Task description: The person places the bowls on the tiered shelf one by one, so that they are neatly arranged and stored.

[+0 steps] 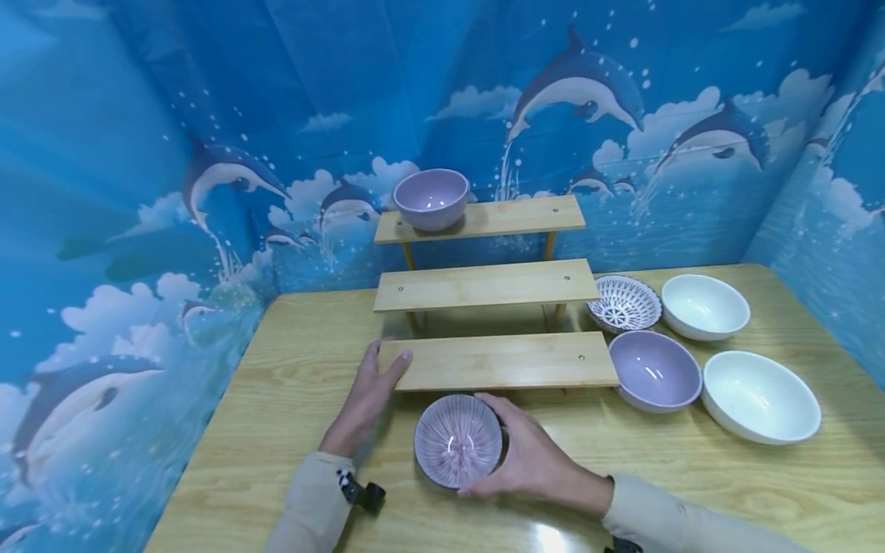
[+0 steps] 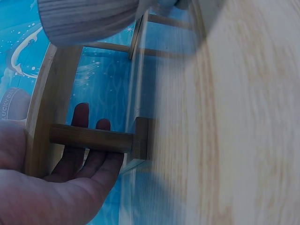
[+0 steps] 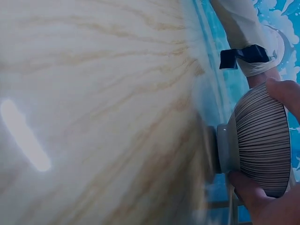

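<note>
My right hand (image 1: 531,455) holds a small striped purple-grey bowl (image 1: 456,444) by its right side, thumb at the near rim and fingers at the far side. In the right wrist view the bowl (image 3: 262,140) shows dark lines on its outside, with its foot close to the tabletop; I cannot tell whether it touches. At the left end of a three-tier wooden shelf stand (image 1: 498,362), my left hand (image 1: 366,399) grips the lowest board. Its thumb lies over the board, while its fingers reach underneath around a wooden leg (image 2: 93,138).
A plain lavender bowl (image 1: 432,201) sits on the top tier's left. Right of the stand are a patterned bowl (image 1: 625,304), another lavender bowl (image 1: 654,371) and two white bowls, one behind (image 1: 705,307) and one nearer (image 1: 760,398). A dolphin-printed backdrop (image 1: 429,92) borders the wooden table (image 1: 304,338).
</note>
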{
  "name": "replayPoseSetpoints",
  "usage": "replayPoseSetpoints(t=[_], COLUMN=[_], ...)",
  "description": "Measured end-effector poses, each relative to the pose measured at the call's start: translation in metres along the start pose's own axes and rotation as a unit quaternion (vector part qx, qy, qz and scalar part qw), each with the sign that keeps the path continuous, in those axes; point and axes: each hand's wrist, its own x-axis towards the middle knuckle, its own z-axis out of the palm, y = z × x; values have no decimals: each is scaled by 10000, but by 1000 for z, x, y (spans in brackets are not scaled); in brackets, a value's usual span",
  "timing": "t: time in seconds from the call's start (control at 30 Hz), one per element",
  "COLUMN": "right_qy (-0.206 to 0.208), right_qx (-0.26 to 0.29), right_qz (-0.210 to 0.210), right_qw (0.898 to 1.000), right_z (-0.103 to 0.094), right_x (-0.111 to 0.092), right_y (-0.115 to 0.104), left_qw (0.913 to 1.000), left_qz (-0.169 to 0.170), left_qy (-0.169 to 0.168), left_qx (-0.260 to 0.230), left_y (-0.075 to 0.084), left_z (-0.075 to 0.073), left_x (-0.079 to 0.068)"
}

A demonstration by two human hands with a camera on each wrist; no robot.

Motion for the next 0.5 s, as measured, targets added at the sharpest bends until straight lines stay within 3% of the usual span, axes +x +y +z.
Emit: replayPoseSetpoints(t=[0.27, 0.5], right_qy=[-7, 69], right_qx=[-17, 439], right_qz=[-89, -164], right_qw=[10000, 9989], right_z=[-21, -50], right_x=[-13, -19], right_y=[-17, -36], left_qw=[10000, 9999], left_qz=[-2, -78], left_qy=[-29, -55], left_qx=[33, 111], left_y=[0, 1], left_z=[1, 0], left_x=[-1, -1])
